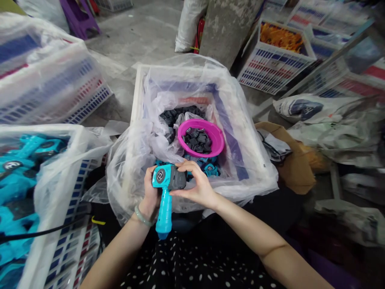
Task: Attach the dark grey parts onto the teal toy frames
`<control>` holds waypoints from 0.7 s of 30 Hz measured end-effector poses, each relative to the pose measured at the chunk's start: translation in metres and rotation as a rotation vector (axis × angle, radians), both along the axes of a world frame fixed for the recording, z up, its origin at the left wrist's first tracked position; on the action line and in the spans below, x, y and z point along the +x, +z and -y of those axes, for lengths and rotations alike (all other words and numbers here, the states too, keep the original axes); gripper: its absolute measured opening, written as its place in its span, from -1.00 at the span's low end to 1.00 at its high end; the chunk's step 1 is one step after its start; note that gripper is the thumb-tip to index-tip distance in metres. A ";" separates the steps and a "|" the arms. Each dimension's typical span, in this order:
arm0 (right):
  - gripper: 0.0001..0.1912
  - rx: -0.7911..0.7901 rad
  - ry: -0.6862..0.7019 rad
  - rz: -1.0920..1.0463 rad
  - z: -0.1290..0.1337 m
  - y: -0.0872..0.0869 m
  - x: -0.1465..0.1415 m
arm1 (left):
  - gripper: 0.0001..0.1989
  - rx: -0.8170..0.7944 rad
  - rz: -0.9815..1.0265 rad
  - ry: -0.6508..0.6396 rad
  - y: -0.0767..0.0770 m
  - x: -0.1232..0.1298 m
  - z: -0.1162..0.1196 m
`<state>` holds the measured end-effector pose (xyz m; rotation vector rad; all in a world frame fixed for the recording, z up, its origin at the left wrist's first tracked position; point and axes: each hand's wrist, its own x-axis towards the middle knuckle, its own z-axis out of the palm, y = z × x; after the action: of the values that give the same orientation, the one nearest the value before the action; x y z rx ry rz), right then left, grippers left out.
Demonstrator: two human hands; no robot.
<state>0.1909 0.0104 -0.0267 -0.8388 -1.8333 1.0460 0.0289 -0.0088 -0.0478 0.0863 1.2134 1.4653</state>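
A turquoise and dark grey plastic toy (165,178) with a round black emblem is held between both hands, its turquoise handle pointing down. My left hand (150,188) wraps round the turquoise side, its fingers partly hidden behind the toy. My right hand (198,186) grips the dark grey end between thumb and fingers. Just beyond the hands, a pink bowl (221,138) of small dark parts rests inside a plastic-lined white crate (261,176). More dark pieces (171,116) and turquoise toys (210,167) lie in that crate around the bowl.
At the left, a white crate (57,130) holds many turquoise toys, with a black cable (45,232) across it. Another crate (60,80) stands behind. Cardboard (296,176) and plastic bags (339,124) lie to the right. A crate of orange parts (279,38) is farther back.
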 end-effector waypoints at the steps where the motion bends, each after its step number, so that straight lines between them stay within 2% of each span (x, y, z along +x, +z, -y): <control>1: -0.36 -0.018 0.004 0.009 -0.001 0.000 -0.001 | -0.79 -0.010 0.005 0.021 0.000 0.000 0.000; 6: -0.11 -0.083 0.167 0.164 -0.008 0.007 0.000 | -0.80 -0.031 0.000 0.041 -0.001 0.000 -0.002; 8: -0.06 -0.086 0.201 0.226 -0.009 0.007 0.002 | -0.80 0.009 -0.058 -0.010 -0.005 -0.005 -0.003; 11: -0.18 -0.041 0.142 0.269 -0.007 0.002 0.002 | -0.74 0.155 -0.268 -0.197 -0.007 -0.015 0.000; 13: -0.26 0.037 0.101 0.297 -0.004 0.000 0.001 | -0.52 0.284 -0.471 -0.370 -0.004 -0.019 0.006; 15: -0.26 0.071 0.116 0.308 -0.003 0.002 0.000 | -0.34 0.368 -0.630 -0.487 0.002 -0.020 0.013; 17: -0.06 -0.021 0.170 0.276 -0.005 0.006 0.000 | -0.36 0.421 -0.639 -0.524 0.008 -0.021 0.018; 19: 0.16 -0.188 0.296 0.175 -0.010 0.012 0.000 | -0.43 0.495 -0.530 -0.513 0.015 -0.025 0.023; 21: 0.16 -0.323 0.440 0.019 -0.016 0.017 -0.002 | -0.45 0.589 -0.463 -0.479 0.022 -0.029 0.027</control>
<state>0.1893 0.0269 -0.0102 -0.6373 -1.9421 1.6491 -0.0003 -0.0355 -0.0263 1.0910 0.9765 1.3562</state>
